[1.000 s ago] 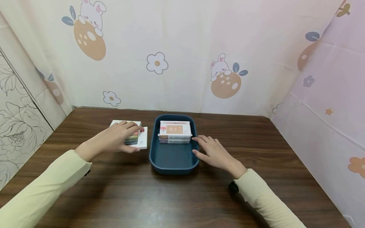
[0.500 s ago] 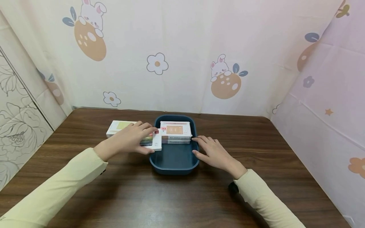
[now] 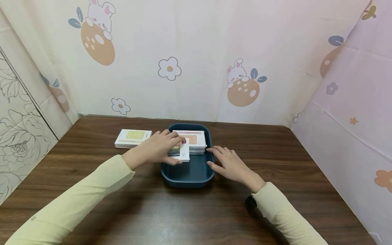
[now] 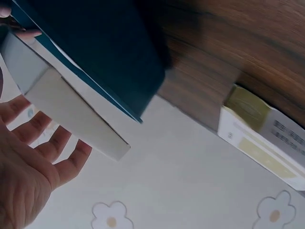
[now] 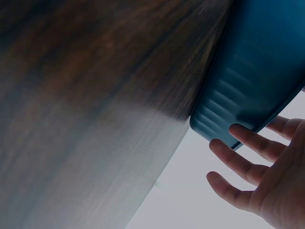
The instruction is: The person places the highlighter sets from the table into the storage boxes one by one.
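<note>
My left hand [image 3: 159, 148] grips a flat white box [image 3: 184, 152] with a multicoloured printed panel, holding it over the left side of a dark blue tray [image 3: 186, 175]. In the left wrist view the box [image 4: 71, 109] is raised above the tray rim, fingers along its edge. Inside the tray's far half lies a stack of white boxes [image 3: 198, 139], the top one with an orange panel, partly hidden by the left hand. Fingertips and thumb of my right hand [image 3: 229, 165] touch the tray's right rim, its fingers relaxed along the outer wall [image 5: 252, 71].
Left of the tray, another white box [image 3: 134, 135] with a yellow-green panel lies on the brown wooden table [image 3: 190, 217]. A curtain [image 3: 199, 44] with rabbits and flowers hangs behind the table's far edge. A dark object [image 3: 250, 201] shows under the right cuff.
My left hand has carried the multicoloured box rightward from beside the tray to over it, uncovering the yellow-green box. The right hand has stayed at the rim.
</note>
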A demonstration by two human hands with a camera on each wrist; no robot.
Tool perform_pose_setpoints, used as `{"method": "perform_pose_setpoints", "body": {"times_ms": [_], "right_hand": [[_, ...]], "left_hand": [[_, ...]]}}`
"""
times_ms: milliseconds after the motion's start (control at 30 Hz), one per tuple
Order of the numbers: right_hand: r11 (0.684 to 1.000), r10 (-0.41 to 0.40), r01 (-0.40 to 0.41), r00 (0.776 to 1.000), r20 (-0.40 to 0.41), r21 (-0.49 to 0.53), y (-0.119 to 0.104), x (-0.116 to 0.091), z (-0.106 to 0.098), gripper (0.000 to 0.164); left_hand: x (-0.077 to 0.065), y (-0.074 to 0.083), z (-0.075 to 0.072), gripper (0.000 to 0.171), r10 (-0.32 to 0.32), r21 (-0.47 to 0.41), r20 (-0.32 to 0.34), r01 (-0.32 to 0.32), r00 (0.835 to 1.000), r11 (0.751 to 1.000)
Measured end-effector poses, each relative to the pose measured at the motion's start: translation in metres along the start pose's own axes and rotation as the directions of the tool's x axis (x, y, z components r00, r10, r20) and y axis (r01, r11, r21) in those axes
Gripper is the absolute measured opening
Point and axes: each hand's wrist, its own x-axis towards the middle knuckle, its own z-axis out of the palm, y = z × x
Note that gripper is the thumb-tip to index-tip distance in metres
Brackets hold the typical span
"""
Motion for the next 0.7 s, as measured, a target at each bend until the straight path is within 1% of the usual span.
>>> {"method": "perform_pose_setpoints", "body": {"times_ms": [200, 367, 500, 700], "right_hand": [[1.0, -0.004, 0.004, 1.0, -0.003, 0.0, 0.0, 0.001, 0.0, 0.054], [1.0, -0.003, 0.003, 1.0, -0.003, 0.005, 0.0, 0.001, 0.0, 0.052], [1.0, -0.003, 0.003, 1.0, -0.002, 0.007, 0.0, 0.001, 0.0, 0.052], [1.0, -0.004, 0.004, 1.0, -0.002, -0.001, 0.0, 0.001, 0.001, 0.052]], "left_hand": [[0.012, 0.01, 0.003, 0.074, 0.026, 0.045, -0.016, -0.025, 1.0, 0.999], [0.021, 0.017, 0.009, 0.074, 0.035, 0.065, 0.011, -0.035, 0.999, 0.997], [0.026, 0.02, 0.014, 0.073, 0.042, 0.06, 0.018, -0.043, 0.999, 0.997], [0.031, 0.023, 0.018, 0.071, 0.043, 0.021, 0.011, -0.044, 0.999, 0.999]]}}
